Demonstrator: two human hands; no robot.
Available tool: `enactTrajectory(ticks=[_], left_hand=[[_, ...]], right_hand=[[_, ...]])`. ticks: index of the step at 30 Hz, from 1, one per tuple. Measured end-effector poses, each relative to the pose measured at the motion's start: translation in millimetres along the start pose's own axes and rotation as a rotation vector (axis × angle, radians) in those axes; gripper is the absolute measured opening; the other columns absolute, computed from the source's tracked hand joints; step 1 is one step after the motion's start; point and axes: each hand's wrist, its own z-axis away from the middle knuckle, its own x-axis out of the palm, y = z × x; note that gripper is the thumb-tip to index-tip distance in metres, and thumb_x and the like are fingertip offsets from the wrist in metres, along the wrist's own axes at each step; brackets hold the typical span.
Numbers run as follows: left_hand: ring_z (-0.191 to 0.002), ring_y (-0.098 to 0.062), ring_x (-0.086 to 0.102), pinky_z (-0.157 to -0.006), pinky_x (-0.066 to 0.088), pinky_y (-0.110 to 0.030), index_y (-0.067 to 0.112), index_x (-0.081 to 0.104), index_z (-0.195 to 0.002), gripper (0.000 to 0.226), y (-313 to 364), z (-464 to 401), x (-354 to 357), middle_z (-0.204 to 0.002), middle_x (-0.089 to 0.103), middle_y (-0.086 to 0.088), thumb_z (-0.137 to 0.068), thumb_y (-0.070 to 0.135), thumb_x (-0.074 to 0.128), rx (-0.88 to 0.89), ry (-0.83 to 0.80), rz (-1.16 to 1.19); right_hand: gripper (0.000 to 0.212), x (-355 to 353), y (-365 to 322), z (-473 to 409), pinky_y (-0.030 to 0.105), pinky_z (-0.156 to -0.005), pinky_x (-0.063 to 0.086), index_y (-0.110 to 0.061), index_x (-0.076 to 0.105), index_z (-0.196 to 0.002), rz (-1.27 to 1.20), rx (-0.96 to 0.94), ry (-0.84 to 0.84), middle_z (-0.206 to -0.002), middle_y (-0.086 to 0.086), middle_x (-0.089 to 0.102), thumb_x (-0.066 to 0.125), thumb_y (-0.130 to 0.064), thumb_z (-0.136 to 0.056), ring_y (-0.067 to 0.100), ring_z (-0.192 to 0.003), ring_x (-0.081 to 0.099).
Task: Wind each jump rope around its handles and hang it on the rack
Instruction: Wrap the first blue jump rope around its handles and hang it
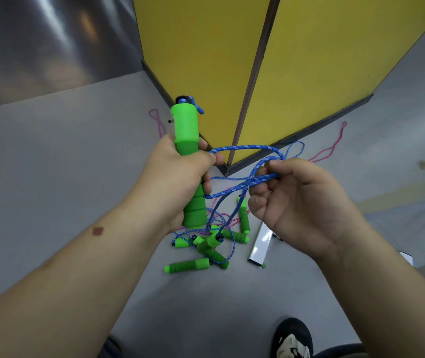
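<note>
Rope is what I am handling at this moment: my left hand (180, 177) is wrapped round a green handle (189, 161), fingers curled tight on the ribbed foam part, with the smooth plastic cap pointing up and away from me. My right hand (291, 202) pinches a doubled strand of the blue rope (245, 148) between thumb and fingertips, the other fingers loosely bent. From that pinch one loop arcs over to the handle and more strands drop to the floor.

Down there lies a pile of green handles (206, 246), tangled with blue rope and with pink rope (330, 148) that trails out toward the yellow panels (309, 60). Which of those handles belongs to the rope I hold, I cannot tell. A white bar (260, 244) lies on the grey floor (51, 151) just beside the pile; whether it is part of the rack I cannot say.

I judge the braided cord to be light, limp and a little rough, so it should stay put under a pinch but will not keep a shape by itself; each turn needs tension or it will slacken. The foam should give a sure, slightly soft hold, better than the slick cap. The tangle below is the risk: pulling hard could drag other ropes up, so I would feed the cord slowly and close to the handle.
</note>
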Motion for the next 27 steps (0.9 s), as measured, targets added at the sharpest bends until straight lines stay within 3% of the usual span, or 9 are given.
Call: enactTrajectory(ticks=[3, 6, 12, 16, 18, 21, 27], left_hand=[[-0.05, -0.016, 0.049, -0.051, 0.047, -0.03, 0.015, 0.058, -0.103, 0.025, -2, 4, 2, -0.089, 0.07, -0.027, -0.088, 0.004, 0.076, 0.031, -0.139, -0.109], [-0.051, -0.015, 0.049, -0.05, 0.047, -0.028, 0.017, 0.061, -0.106, 0.03, -4, 7, 3, -0.069, 0.065, -0.002, -0.086, 0.006, 0.08, 0.033, -0.263, -0.134], [-0.049, -0.014, 0.05, -0.052, 0.047, -0.029, 0.019, 0.06, -0.107, 0.031, -5, 8, 2, -0.066, 0.068, 0.008, -0.086, 0.008, 0.081, 0.043, -0.278, -0.212], [-0.048, -0.014, 0.049, -0.053, 0.043, -0.029, 0.015, 0.061, -0.106, 0.026, -5, 7, 1, -0.057, 0.06, 0.01, -0.088, 0.007, 0.078, 0.011, -0.315, -0.232], [-0.047, -0.014, 0.049, -0.052, 0.043, -0.028, 0.016, 0.062, -0.104, 0.025, -6, 6, 0, -0.056, 0.058, 0.01, -0.088, 0.008, 0.078, -0.003, -0.324, -0.253], [-0.046, -0.015, 0.049, -0.051, 0.043, -0.028, 0.018, 0.063, -0.103, 0.024, -7, 5, -1, -0.059, 0.06, 0.006, -0.087, 0.008, 0.079, -0.002, -0.328, -0.291], [-0.047, -0.017, 0.048, -0.052, 0.043, -0.029, 0.018, 0.064, -0.099, 0.023, -8, 4, -2, -0.072, 0.062, -0.008, -0.086, 0.008, 0.08, -0.03, -0.319, -0.263]], right_hand=[[0.008, 1, -2, 0, 0.027, -0.066, 0.05, -0.009, 0.058, -0.082, -0.025, -0.027, 0.017, -0.074, 0.005, 0.059, 0.057, -0.012, -0.089, 0.017, -0.066, 0.054], [0.004, 0, -3, 0, 0.027, -0.066, 0.057, -0.009, 0.058, -0.087, 0.037, -0.071, 0.023, -0.075, 0.005, 0.063, 0.058, -0.012, -0.09, 0.017, -0.066, 0.061], [0.007, 4, 1, -1, 0.029, -0.061, 0.059, -0.007, 0.058, -0.103, 0.31, -0.246, 0.131, -0.074, 0.008, 0.066, 0.054, -0.002, -0.1, 0.019, -0.062, 0.064], [0.04, -2, 4, -1, 0.03, -0.065, 0.059, -0.029, 0.058, -0.125, 0.675, -0.5, 0.173, -0.095, 0.011, 0.061, 0.062, -0.001, -0.096, 0.021, -0.064, 0.066], [0.04, -6, 5, -1, 0.02, -0.072, 0.053, -0.039, 0.067, -0.119, 1.007, -0.65, 0.172, -0.111, 0.002, 0.059, 0.066, -0.007, -0.095, 0.014, -0.076, 0.063], [0.018, -11, 3, -2, 0.007, -0.076, 0.037, -0.032, 0.079, -0.1, 1.357, -0.815, 0.185, -0.117, -0.005, 0.053, 0.072, -0.018, -0.091, -0.004, -0.095, 0.053], [0.013, -13, 3, -2, 0.012, -0.073, 0.033, -0.033, 0.075, -0.095, 1.512, -0.841, 0.155, -0.093, -0.012, 0.058, 0.066, -0.024, -0.091, 0.011, -0.094, 0.051]])
